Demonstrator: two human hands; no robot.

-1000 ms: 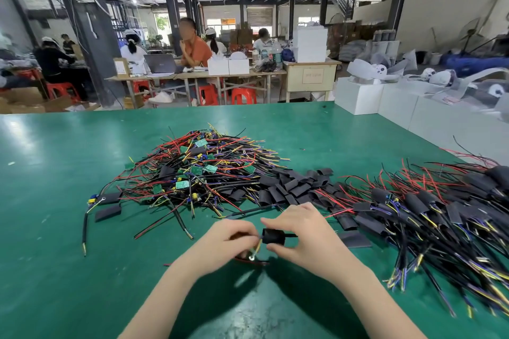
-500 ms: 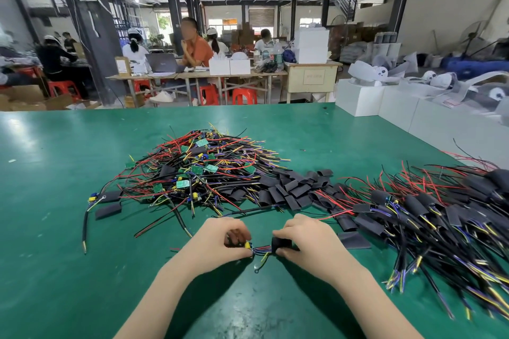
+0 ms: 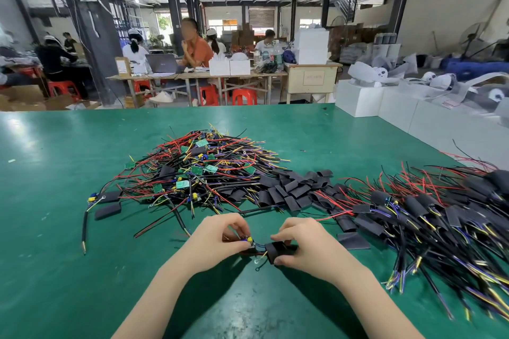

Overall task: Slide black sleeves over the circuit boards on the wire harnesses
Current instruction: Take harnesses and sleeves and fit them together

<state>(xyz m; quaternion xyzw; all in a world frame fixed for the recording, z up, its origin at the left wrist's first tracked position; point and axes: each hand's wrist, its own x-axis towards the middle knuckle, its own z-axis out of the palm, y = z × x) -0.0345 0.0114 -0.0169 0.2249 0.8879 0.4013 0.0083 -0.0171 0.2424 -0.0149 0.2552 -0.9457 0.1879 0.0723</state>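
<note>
My left hand (image 3: 217,239) pinches one wire harness (image 3: 249,241) by its board end, where a yellow part and blue wires show; the board itself is mostly hidden by my fingers. My right hand (image 3: 305,248) grips a black sleeve (image 3: 275,252) threaded on that harness's wires, a little right of the board. Both hands hover just above the green table (image 3: 55,256). Behind them lies a pile of bare harnesses with green boards (image 3: 198,173), and a heap of loose black sleeves (image 3: 294,190) sits to its right.
A large pile of sleeved harnesses (image 3: 440,217) spreads over the right side of the table. Single sleeves (image 3: 108,210) lie at the left of the bare pile. White boxes (image 3: 366,99) stand past the table's right edge. People work at tables far behind.
The sleeve in my right hand has slid along the wires and my hands have drawn slightly apart, exposing the yellow part and blue wires between them.
</note>
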